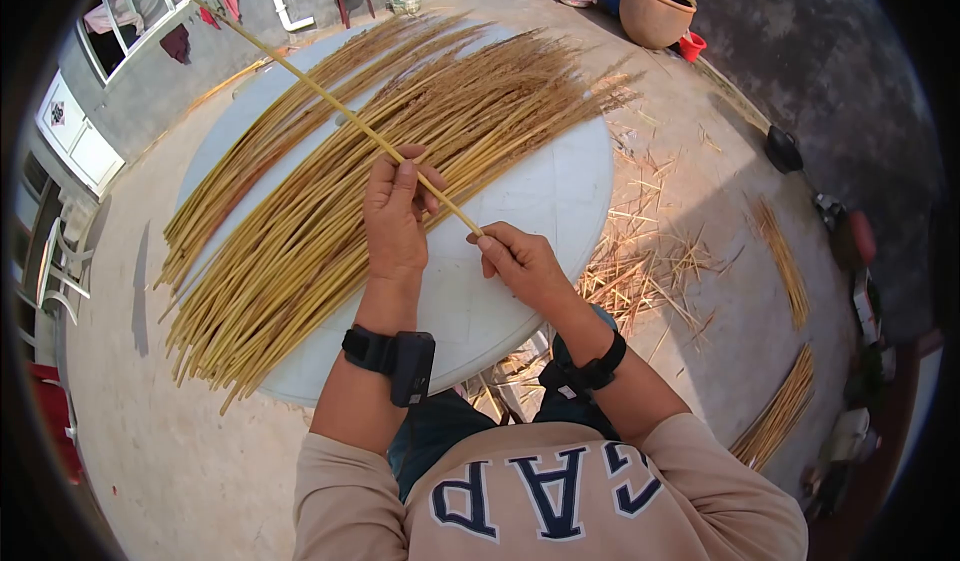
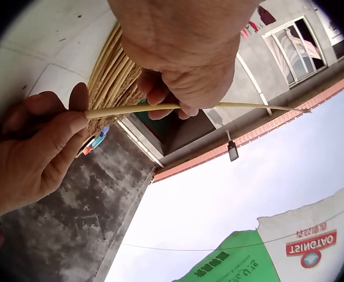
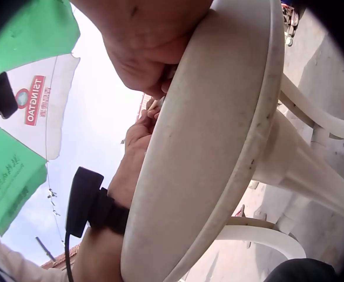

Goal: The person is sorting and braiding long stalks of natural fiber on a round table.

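Note:
A long, thin dry reed stalk (image 1: 325,98) runs slantwise over the table, its far end up at the top left. My left hand (image 1: 400,211) holds it partway along, thumb on top and fingers bent around it. At its near end, my right hand (image 1: 525,266) pinches the stalk between thumb and fingers. The left wrist view shows the stalk (image 2: 131,110) passing through both hands. Beneath it, a wide heap of reed stalks (image 1: 290,251) with feathery brown heads lies on the white round table (image 1: 560,191). A narrower row of stalks (image 1: 240,161) lies beyond the heap.
Broken stalk bits (image 1: 640,271) litter the concrete floor right of the table. Two small bundles (image 1: 780,261) lie farther right. A clay pot (image 1: 655,11) and red bucket (image 1: 691,46) stand at the back. White chairs (image 1: 62,266) are at the left.

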The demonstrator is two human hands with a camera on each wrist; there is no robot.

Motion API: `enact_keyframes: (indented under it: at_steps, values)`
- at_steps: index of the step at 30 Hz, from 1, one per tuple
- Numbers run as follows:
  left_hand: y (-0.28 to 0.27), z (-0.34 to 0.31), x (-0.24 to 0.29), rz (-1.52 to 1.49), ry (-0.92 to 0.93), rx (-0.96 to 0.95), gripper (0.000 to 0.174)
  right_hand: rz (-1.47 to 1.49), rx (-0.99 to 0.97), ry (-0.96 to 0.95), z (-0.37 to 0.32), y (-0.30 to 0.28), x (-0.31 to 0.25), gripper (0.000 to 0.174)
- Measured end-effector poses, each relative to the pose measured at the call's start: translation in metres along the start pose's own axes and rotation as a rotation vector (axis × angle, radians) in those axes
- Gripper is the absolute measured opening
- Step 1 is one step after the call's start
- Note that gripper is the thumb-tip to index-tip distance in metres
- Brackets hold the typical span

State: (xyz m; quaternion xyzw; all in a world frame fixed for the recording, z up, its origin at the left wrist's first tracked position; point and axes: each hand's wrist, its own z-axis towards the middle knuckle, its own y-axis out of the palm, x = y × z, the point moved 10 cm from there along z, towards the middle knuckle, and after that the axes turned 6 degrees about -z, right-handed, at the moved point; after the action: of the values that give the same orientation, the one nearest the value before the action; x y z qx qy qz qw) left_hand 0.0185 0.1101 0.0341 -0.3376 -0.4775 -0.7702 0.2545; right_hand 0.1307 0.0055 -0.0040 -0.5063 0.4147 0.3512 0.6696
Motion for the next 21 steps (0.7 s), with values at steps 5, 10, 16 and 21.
enact_keyframes:
  at_steps: [5,10,16,21]
  values:
    - [0.004,-0.002,-0.003,-0.022,-0.028,0.007,0.019,-0.157,0.045,-0.183,-0.006,-0.003,-0.015,0.015]
    - [0.004,-0.003,-0.005,-0.024,-0.058,0.005,0.019,-0.294,0.112,-0.376,-0.013,-0.003,-0.027,0.015]
    - [0.009,-0.003,-0.013,-0.048,-0.132,-0.07,0.023,-0.56,0.016,-0.674,-0.033,0.024,-0.052,0.014]
    - [0.011,-0.005,-0.013,-0.084,-0.163,-0.037,0.023,-0.469,0.184,-0.652,-0.028,0.005,-0.046,0.012]
